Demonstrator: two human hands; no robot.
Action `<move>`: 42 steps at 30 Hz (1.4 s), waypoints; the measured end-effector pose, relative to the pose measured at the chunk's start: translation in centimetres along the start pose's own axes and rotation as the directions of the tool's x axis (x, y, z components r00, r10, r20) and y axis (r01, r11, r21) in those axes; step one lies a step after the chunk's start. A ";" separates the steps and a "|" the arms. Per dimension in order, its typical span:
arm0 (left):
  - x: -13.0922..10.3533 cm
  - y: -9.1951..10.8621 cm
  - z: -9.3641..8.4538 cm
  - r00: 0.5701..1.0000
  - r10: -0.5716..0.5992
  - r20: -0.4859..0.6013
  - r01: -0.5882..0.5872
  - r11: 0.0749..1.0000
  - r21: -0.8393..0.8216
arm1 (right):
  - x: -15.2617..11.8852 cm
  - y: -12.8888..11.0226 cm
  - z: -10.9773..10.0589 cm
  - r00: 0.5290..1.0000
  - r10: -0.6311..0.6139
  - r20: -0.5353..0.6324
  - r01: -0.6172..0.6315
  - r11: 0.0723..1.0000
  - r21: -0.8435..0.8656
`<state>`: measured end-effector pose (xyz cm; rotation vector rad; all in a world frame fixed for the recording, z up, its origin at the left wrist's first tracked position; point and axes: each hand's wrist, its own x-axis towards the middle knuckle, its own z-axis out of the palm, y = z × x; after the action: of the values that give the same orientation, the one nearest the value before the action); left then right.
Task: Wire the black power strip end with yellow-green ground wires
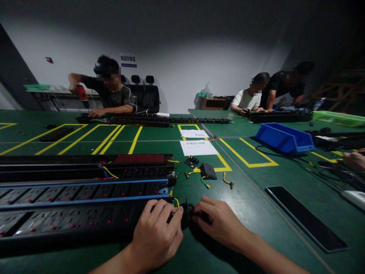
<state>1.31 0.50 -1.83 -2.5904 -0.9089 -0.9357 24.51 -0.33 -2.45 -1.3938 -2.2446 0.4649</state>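
The nearest black power strip [85, 220], with a row of sockets and red dots, lies along the table to the left. At its right end, my left hand [159, 230] is closed, its thumb and fingers pinching by a dark end piece [186, 213]. A short yellow wire [176, 201] shows just above those fingertips. From the other side, my right hand [221, 220] is closed on a small black part [205, 217] that meets the end piece. Its exact kind is hidden by my fingers.
Beyond lie a blue-edged power strip [85, 194], a black box-like piece [208, 171] and short wires [227, 180]. A phone [305, 219] and blue bin [285, 139] stand right. Across the table a person [114, 91] holds a red power drill [82, 95]; other people work at back right.
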 end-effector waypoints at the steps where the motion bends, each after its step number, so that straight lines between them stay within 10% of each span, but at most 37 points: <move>1: 0.0 0.0 0.0 1.000 0.003 -0.002 -0.003 1.000 0.000 | 0.0 0.0 0.1 1.000 0.001 -0.001 -0.001 1.000 0.000; 42: 0.0 0.2 -0.1 0.998 0.018 -0.067 -0.017 1.000 0.017 | 0.3 -0.9 0.8 1.000 0.018 0.024 -0.014 0.987 -0.162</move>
<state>1.41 0.36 -1.75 -2.5331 -0.8713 -0.9999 23.26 -0.47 -2.60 -1.4940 -2.3381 0.3126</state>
